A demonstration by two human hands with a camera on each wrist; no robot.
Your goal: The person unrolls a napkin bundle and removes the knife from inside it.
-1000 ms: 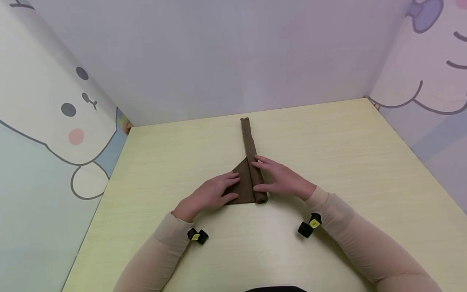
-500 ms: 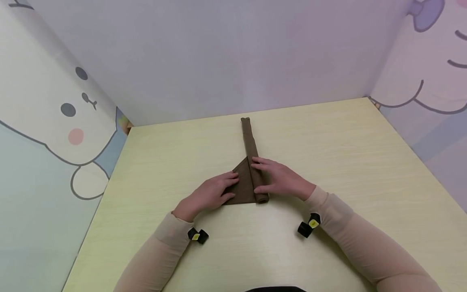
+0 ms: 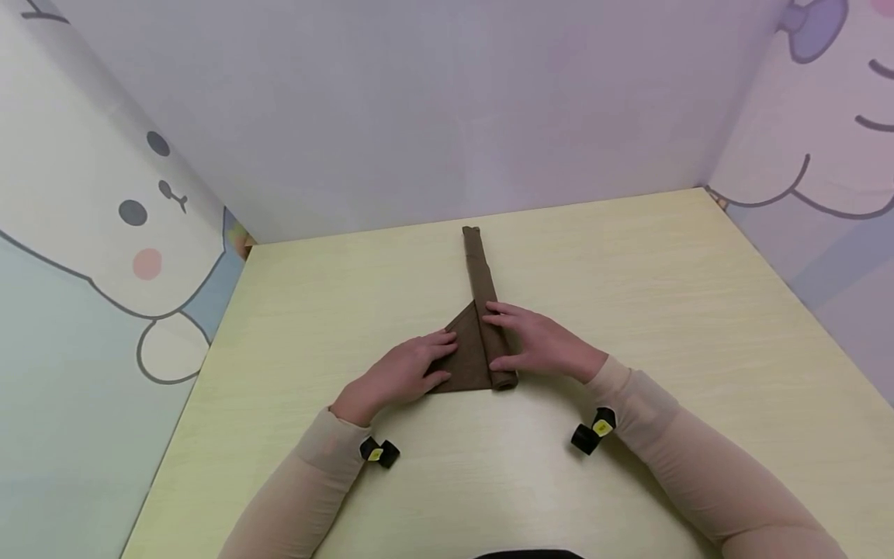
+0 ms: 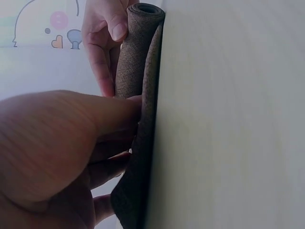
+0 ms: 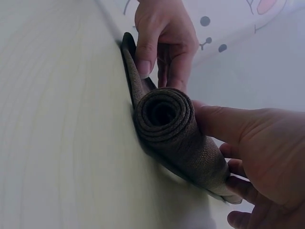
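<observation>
A brown cloth lies on the table, its right side wound into a long, narrow roll that points away from me. The left part is a flat, slanted flap. My left hand rests on this flap with loosely extended fingers and the thumb near its front edge. Over the thick near end of the roll, my right hand lays its fingertips and thumb. In the right wrist view, the roll's end shows a spiral of layers around a hollow middle, with the right thumb against its side.
The pale wooden table reaches a plain wall at the back. Side walls with cartoon animals stand left and right. A small black wrist camera sits at the left cuff, another camera at the right.
The roll has shifted slightly to the right, the right hand staying on it. The left thumb has drawn back a little to the left along the flap.
</observation>
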